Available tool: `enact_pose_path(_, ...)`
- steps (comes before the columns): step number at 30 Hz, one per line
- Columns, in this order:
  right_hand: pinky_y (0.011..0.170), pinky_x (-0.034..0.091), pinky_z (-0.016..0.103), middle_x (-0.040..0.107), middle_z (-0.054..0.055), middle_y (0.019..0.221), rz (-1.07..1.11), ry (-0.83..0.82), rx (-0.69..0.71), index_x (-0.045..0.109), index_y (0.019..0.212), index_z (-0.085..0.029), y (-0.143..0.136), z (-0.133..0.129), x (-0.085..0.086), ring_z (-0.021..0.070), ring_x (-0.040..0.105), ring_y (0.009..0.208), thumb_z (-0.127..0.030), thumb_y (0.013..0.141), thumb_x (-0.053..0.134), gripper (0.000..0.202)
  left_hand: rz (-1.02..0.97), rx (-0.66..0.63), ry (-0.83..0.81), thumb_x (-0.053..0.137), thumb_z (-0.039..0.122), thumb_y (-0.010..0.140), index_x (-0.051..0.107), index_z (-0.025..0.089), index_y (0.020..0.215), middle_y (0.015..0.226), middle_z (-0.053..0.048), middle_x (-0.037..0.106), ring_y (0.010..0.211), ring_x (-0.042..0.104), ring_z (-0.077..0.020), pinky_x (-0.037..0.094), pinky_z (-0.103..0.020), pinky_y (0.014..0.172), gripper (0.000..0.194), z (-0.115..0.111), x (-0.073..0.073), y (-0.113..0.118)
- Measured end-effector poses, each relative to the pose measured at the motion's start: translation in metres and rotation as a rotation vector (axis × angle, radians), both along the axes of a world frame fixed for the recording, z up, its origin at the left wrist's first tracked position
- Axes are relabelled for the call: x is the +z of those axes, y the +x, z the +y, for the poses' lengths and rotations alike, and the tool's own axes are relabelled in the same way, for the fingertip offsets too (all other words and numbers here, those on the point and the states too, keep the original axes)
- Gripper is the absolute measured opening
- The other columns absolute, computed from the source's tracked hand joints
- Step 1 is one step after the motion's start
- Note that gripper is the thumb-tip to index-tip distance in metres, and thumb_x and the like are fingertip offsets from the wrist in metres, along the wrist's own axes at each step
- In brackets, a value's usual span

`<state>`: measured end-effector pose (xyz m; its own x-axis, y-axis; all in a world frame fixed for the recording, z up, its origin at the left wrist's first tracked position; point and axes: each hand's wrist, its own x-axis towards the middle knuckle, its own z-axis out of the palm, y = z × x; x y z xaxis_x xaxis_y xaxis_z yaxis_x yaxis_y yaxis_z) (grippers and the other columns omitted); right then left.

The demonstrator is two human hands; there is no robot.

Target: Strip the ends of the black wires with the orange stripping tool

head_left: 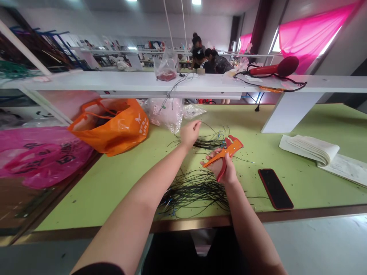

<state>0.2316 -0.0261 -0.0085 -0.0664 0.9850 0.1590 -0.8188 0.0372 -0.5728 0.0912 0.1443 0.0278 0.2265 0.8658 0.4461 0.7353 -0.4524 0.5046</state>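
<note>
My left hand (189, 134) pinches wire (208, 126); my right hand (228, 171) grips pliers (234, 146), likely for squeezing; bundle (197, 190) near me, presumably for reach.

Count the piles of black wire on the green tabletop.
2: the far pile beside the left hand; the near pile by the front edge of the tabletop.

Soft, fairly even light covers the table (94, 187), a pale sheen lying midway along its near edge. Beyond the far edge, a ceiling light (196, 2) glares white; daylight glows through a pink curtain (312, 32) past the far right corner. The distant room looks hazy, and wide-angle stretching smears the pink bag (57, 158) off the left edge.
</note>
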Motion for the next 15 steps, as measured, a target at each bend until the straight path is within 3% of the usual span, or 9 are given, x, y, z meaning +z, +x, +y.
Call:
enact_pose_path(3,0.086,0.063,0.045,0.072,0.005,0.105,-0.137,-0.054,0.001,0.066,0.119,-0.024,-0.007,0.005,-0.008,0.0254,0.07,0.101,-0.053,0.08,0.082,0.05,-0.305,0.055,0.155,0.037,0.04,0.107,0.066,0.017,0.131,0.116,-0.012,0.076,0.098,0.071,-0.0203,0.048,-0.028,0.091,0.044,-0.001,0.019,-0.013)
enact_pose_path(5,0.084,0.064,0.042,0.073,0.005,0.102,-0.197,-0.106,-0.028,0.067,0.118,-0.023,-0.012,0.009,-0.016,0.0239,0.072,0.099,-0.049,0.082,0.082,0.047,-0.201,0.012,0.183,0.045,0.037,0.105,0.071,0.02,0.123,0.113,-0.011,0.077,0.099,0.072,-0.0224,0.048,-0.03,0.092,0.036,-0.001,0.027,-0.02)
enact_pose_path(8,0.081,0.064,0.036,0.074,0.004,0.092,-0.241,-0.152,-0.134,0.069,0.098,-0.02,-0.015,0.016,-0.029,0.0216,0.072,0.095,-0.04,0.079,0.085,0.032,0.112,-0.069,0.124,0.055,0.033,0.1,0.076,0.021,0.112,0.11,-0.011,0.078,0.103,0.072,-0.0283,0.048,-0.037,0.095,0.027,0.002,0.037,-0.023)
enact_pose_path(10,0.082,0.063,0.033,0.076,0.005,0.093,-0.272,-0.176,-0.201,0.069,0.094,-0.019,-0.014,0.02,-0.036,0.0209,0.072,0.096,-0.032,0.077,0.085,0.026,0.127,-0.073,0.115,0.055,0.031,0.101,0.076,0.021,0.114,0.11,-0.013,0.078,0.105,0.071,-0.0302,0.048,-0.039,0.097,0.027,0.006,0.045,-0.02)
enact_pose_path(13,0.081,0.064,0.033,0.077,0.006,0.109,-0.276,-0.228,-0.22,0.071,0.11,-0.021,-0.01,0.029,-0.043,0.021,0.074,0.098,-0.029,0.079,0.082,0.034,-0.109,-0.045,0.084,0.054,0.027,0.101,0.074,0.02,0.12,0.119,-0.012,0.076,0.112,0.069,-0.0284,0.046,-0.04,0.103,0.029,0.008,0.055,-0.011)
enact_pose_path(15,0.078,0.065,0.034,0.076,0.006,0.118,-0.248,-0.258,-0.206,0.068,0.121,-0.024,-0.007,0.037,-0.046,0.0209,0.075,0.095,-0.029,0.079,0.08,0.043,-0.331,-0.088,-0.099,0.062,0.023,0.095,0.076,0.019,0.113,0.114,-0.011,0.078,0.108,0.071,-0.0261,0.048,-0.039,0.103,0.023,0.005,0.055,-0.003)
